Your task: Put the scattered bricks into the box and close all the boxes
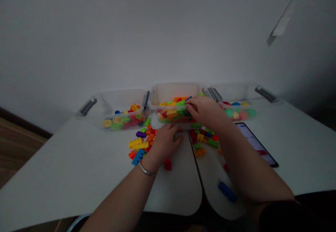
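The middle bin stood against the wall, between the left bin and the right bin; all three held coloured plastic pieces. The right hand reached over the middle bin's right front rim; its fingertips met a blue piece atop the bricks there, but whether they pinched it could not be told. The left hand was palm down just in front of that bin, thumb and fingers spread apart; loose bricks lay beside it.

White tabletop extended from these bricks to the left edge; a dark seam ran from near the middle bin toward the front edge, widening between rounded corners. Right of the seam, a blue brick lay near the front edge; the phone lay beyond the right forearm, its near side partly covered.
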The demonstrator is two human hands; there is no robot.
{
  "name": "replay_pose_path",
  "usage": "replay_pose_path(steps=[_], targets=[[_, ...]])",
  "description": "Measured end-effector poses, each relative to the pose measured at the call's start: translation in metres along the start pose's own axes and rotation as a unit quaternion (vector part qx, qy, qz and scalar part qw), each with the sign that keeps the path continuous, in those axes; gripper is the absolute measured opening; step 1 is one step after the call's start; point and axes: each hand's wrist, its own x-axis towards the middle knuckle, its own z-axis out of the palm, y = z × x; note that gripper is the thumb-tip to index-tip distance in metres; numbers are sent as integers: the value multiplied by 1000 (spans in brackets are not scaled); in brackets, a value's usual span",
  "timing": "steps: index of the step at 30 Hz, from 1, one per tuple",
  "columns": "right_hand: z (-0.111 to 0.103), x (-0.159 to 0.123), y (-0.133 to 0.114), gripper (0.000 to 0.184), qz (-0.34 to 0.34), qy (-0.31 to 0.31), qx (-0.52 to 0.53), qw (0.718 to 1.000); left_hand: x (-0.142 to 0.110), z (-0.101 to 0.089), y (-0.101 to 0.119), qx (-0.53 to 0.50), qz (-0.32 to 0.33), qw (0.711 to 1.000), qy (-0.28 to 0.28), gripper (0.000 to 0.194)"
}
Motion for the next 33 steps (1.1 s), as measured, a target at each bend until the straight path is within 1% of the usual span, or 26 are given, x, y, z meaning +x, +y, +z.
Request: replay_pose_path(steps=[5,7,9,11,14,18,21,24,28,31,33], targets=[[3,-3,-2,34,-3,-20,-29,999,-4,-5,3,63,24,994,-91,31],[3,-5,-2,34,-14,-24,-39,999,-6,-7,6,84,39,990,-106,31],[3,-6,-1,32,-19,-24,-38,999,-7,-9,8,95,46,988,-109,32],[2,-6,-1,31,-19,-21,-30,999,-8,-10,8,111,36,987,-111,33],[2,-6,-1,29,-20,-13,-21,999,-9,-10,7,153,5,982,-108,37],[1,-7,-2,26,-23,-1,-16,1000,-12,-8,5,195,-34,976,-94,46],[0,-7,-4,27,-35,9,-13,999,-10,-6,5,212,-31,972,-97,40],[-2,-8,-6,30,-46,21,-1,999,-7,-5,5,210,-25,972,-100,31],[-4,-9,-9,33,-56,27,18,998,-4,-5,6,205,-20,973,-101,25],[-3,-9,-9,33,-60,24,25,998,-3,-5,6,188,-22,977,-96,24],[-3,-9,-9,33,-64,26,34,997,-2,-5,6,154,-27,984,-83,24]])
